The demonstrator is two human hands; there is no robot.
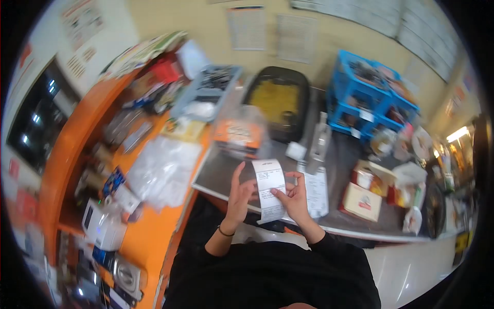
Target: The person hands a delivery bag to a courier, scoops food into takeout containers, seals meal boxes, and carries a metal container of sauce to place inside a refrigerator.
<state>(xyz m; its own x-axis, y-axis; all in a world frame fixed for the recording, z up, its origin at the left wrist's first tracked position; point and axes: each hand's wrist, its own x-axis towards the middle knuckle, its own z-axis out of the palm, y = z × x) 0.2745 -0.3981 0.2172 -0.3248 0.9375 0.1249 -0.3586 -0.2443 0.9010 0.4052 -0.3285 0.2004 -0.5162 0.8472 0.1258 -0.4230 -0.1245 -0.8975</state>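
A long white printed receipt [269, 185] is held up in front of my body, its lower end hanging toward me. My right hand [296, 201] grips its right side, the thumb pressed flat on the printed face and the fingers behind. Beside the left edge is my left hand [239, 198], fingers apart and stretched upward, some fingertips right at the paper's edge. A dark band circles that wrist. Behind the receipt, on the dark counter, lie another long printed slip [316, 190] and a small white paper piece [296, 151].
An orange and white plastic-wrapped package [237, 136] stands near a black tray of yellow contents [275, 103]. Blue stacked baskets [355, 95] are at the back right, with an opened food box [362, 202] before them. An orange counter [149, 237] runs along the left, holding plastic bags [162, 170].
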